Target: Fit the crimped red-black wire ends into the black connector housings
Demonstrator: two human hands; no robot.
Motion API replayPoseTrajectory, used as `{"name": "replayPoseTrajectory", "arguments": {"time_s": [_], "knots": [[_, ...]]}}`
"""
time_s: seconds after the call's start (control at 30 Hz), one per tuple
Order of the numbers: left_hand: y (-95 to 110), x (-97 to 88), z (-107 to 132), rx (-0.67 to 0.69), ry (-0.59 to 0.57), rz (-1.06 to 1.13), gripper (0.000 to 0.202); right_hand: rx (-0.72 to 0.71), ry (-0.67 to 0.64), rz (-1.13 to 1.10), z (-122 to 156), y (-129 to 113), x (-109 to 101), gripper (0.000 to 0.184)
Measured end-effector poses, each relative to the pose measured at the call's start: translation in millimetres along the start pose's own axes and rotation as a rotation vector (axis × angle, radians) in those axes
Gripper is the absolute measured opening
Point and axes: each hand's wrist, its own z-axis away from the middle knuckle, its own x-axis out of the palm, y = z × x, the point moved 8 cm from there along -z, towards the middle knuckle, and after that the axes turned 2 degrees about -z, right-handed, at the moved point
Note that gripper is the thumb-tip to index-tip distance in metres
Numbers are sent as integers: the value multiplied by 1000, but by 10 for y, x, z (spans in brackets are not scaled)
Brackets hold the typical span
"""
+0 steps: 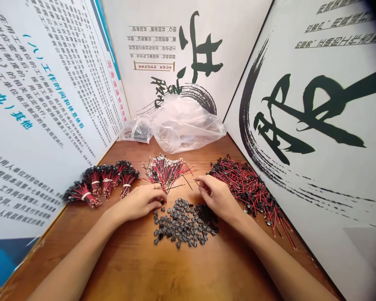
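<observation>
Left board (pixel 50 104): Chinese print, heading "(九) 其他" readable. Banded red-black wire bundles (pixel 100 184) on wooden worktop (pixel 175 276). Left hand (pixel 138 202), fingers (pixel 156 196) curled almost closed, hold unclear. Loose wires (pixel 166 173) above black plastic pieces (pixel 184 223), between hands. Right hand (pixel 214 196), fingers (pixel 202 184) half-curled, hold unclear. Wire heap (pixel 247 188) far right.

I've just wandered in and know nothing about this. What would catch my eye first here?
Probably the big black brush characters on the white panel at the right. Below it, on the wooden table, the left hand and right hand rest over a heap of small black plastic pieces, with a fan of red-and-black wires just beyond. Tied wire bundles lie to the left, a loose wire pile to the right.
</observation>
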Motion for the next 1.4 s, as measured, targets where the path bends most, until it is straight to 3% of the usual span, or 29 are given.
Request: {"name": "replayPoseTrajectory", "arguments": {"time_s": [0.4, 0.53, 0.73, 1.2, 1.4], "knots": [[107, -33, -3, 31, 177, -20, 10, -1, -76, -31, 19, 10, 107, 29], [202, -46, -4, 93, 242, 13, 21, -20, -111, -24, 40, -124, 152, 20], [267, -92, -29, 81, 339, 120, 12, -44, -159, -86, 103, -407, 228, 15], [265, -146, -4, -49, 378, 305, 12, 45, -200, 30, 144, -310, 292, 11], [301, -65, -38, -73, 336, 417, 11, 77, -164, -179, 124, -354, 292, 14]]}}
